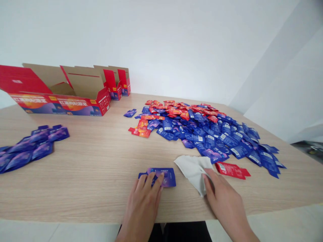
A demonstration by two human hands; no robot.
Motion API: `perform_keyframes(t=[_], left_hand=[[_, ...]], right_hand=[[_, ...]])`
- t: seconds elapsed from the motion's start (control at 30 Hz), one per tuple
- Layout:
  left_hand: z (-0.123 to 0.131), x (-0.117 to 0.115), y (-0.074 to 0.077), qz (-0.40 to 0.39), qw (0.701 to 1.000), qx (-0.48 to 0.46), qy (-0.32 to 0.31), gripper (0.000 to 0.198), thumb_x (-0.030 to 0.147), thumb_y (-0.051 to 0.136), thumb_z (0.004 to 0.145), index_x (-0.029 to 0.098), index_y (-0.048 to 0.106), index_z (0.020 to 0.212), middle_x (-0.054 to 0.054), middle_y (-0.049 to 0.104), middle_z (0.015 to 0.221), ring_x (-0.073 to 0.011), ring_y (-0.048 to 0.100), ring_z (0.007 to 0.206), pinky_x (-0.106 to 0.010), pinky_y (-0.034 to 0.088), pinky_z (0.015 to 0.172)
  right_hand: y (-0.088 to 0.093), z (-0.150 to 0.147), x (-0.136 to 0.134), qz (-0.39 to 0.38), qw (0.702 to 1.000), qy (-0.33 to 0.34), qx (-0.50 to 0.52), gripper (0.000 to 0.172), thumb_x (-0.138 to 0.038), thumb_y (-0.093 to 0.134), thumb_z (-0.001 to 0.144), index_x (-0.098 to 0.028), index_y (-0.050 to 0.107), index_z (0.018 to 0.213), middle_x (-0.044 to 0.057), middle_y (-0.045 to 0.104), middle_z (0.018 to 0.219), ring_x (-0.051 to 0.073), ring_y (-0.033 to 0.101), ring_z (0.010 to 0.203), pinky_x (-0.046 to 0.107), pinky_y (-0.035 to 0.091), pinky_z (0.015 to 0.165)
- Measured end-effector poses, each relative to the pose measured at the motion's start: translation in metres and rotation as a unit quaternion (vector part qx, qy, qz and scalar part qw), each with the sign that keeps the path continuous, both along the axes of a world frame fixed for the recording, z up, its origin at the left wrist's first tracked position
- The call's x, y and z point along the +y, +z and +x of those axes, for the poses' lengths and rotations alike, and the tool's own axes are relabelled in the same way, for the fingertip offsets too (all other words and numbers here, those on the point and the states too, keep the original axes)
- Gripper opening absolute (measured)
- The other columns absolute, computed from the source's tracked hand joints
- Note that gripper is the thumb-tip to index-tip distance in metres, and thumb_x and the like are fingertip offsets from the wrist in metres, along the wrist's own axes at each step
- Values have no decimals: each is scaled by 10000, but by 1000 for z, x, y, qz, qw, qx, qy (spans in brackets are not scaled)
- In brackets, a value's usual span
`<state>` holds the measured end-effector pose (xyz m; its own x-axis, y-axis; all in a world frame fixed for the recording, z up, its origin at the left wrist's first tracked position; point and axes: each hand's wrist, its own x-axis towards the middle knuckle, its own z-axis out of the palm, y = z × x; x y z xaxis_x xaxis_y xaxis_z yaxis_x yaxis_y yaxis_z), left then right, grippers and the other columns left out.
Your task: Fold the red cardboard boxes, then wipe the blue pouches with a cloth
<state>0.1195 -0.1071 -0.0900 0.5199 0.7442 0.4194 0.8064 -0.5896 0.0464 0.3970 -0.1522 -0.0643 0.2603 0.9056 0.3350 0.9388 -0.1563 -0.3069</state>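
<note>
Under the fingertips of my left hand (pixel 145 195) lies a blue-purple sachet (pixel 169 177), held flat against the table near the front edge. My fingers are slightly spread over it and cover its left part. My right hand (pixel 224 198) is closed on a white cloth (pixel 193 168), pinching its right side while the rest spreads on the wood. A red sachet (pixel 232 170) lies just beyond my right hand, its printed back with a barcode facing up. The cloth and the blue-purple sachet are slightly apart.
A large heap of blue sachets (pixel 207 129) mixed with red sachets (pixel 176 109) covers the table's (pixel 96 168) right and back. Several blue-purple sachets (pixel 32 144) overlap at left. An open red carton (pixel 63 104) and two smaller red boxes (pixel 124 88) stand at the back left, before a white wall.
</note>
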Motion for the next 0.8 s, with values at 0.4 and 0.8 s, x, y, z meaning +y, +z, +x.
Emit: perform_keyframes(t=[0.4, 0.8], left_hand=[[11, -7, -14, 18, 995, -98, 0, 472, 225, 468, 1025, 120, 486, 1485, -144, 617, 1480, -269, 573, 1373, -447, 549, 1076], [1, -14, -15, 99, 995, 16, -21, 557, 146, 464, 946, 102, 501, 1501, -115, 589, 1531, -267, 562, 1390, -399, 531, 1064]], right_hand=[[-1, -96, 12, 43, 966, 217, 131, 367, -314, 407, 1082, -224, 632, 1358, 113, 722, 1365, 281, 683, 1273, 455, 564, 1081], [-29, -70, 27, 42, 981, 187, -15, 454, -278, 391, 1094, -128, 596, 1471, 159, 596, 1517, 310, 562, 1419, 564, 491, 1173]])
